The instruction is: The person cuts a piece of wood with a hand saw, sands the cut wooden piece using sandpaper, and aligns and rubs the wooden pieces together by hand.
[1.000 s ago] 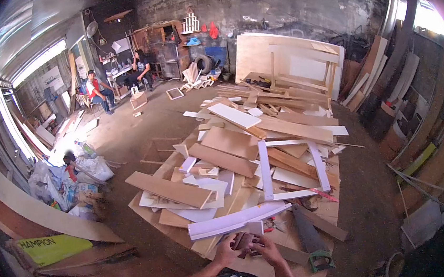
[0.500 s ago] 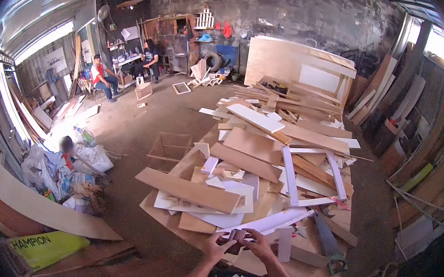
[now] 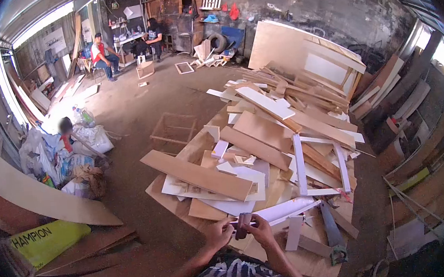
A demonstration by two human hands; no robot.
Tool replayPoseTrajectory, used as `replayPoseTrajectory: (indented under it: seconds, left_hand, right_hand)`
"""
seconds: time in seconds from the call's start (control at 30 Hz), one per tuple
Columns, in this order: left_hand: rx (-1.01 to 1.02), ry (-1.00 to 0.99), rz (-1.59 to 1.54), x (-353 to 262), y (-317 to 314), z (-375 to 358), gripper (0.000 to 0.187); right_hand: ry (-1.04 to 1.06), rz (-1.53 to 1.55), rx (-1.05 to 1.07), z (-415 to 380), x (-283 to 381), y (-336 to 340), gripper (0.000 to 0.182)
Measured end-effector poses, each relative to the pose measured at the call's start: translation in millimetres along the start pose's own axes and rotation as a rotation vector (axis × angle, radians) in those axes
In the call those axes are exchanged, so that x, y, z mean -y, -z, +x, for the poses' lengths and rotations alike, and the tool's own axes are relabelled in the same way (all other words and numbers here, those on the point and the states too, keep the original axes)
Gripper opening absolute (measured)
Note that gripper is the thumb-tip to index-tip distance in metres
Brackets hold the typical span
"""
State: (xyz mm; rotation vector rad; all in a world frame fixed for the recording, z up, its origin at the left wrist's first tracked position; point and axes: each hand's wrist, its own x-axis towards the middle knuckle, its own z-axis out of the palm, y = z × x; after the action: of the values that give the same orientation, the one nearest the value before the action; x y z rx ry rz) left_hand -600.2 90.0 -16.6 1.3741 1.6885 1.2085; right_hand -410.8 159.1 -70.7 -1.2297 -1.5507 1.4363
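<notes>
Close to my body, above the near edge of the wood pile, I hold a small dark brown folded sheet (image 3: 243, 226) that looks like sandpaper. My left hand (image 3: 219, 234) is closed, its fingertips pinching the sheet's left side. On the other side, the fingers of my right hand (image 3: 262, 230) wrap round the sheet. Just beyond the hands lies a long white board (image 3: 291, 208). To the right are a short pale wood piece (image 3: 293, 232) and a handsaw, its blade (image 3: 330, 224) pointing away from me and its green handle (image 3: 339, 255) nearer.
Loose boards (image 3: 199, 175) and a white rectangular frame (image 3: 300, 166) are heaped ahead. Plastic bags (image 3: 82, 145) lie at the left, near a yellow-green sheet (image 3: 51, 243). Two people (image 3: 103, 59) sit at the back. Planks (image 3: 381, 90) lean along the right wall.
The brown sheet has turned more upright between my hands, and my left hand has shifted to its side. The camera view has tilted down and turned slightly left.
</notes>
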Motion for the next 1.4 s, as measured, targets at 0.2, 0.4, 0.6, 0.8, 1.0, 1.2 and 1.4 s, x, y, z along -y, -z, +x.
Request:
replayPoseTrajectory:
  seconds: [0.2, 0.4, 0.6, 0.8, 1.0, 1.2, 1.4]
  left_hand:
    - [0.177, 0.021, -0.162, 19.8, -26.4, 10.9, 0.043]
    - [0.08, -0.007, -0.106, 29.3, -32.1, 10.0, 0.039]
    - [0.152, -0.013, -0.095, 3.8, -34.1, 17.4, 0.036]
    - [0.298, 0.067, -0.048, -29.4, -65.0, 9.7, 0.03]
    - [0.331, 0.013, -0.061, -16.1, -119.6, -5.6, 0.039]
    - [0.231, 0.043, -0.149, -10.2, -205.2, -42.1, 0.039]
    - [0.259, -0.044, 0.081, -7.6, -259.8, -70.3, 0.055]
  right_hand:
    - [-0.13, 0.047, -0.043, -8.2, 14.3, -4.4, 0.027]
    - [-0.069, 0.515, 0.047, -13.5, 9.5, 3.0, 0.03]
    - [-0.067, 0.302, 0.021, -25.0, 13.0, 19.5, 0.036]
    - [-0.182, 0.32, -0.052, -38.3, 0.0, 67.1, 0.035]
    - [-0.236, 0.423, -0.001, -57.5, -26.6, 112.4, 0.034]
    - [-0.345, 0.412, -0.09, -68.5, -84.8, 156.8, 0.032]
    - [-0.426, 0.586, -0.027, -94.3, -46.1, 209.3, 0.037]
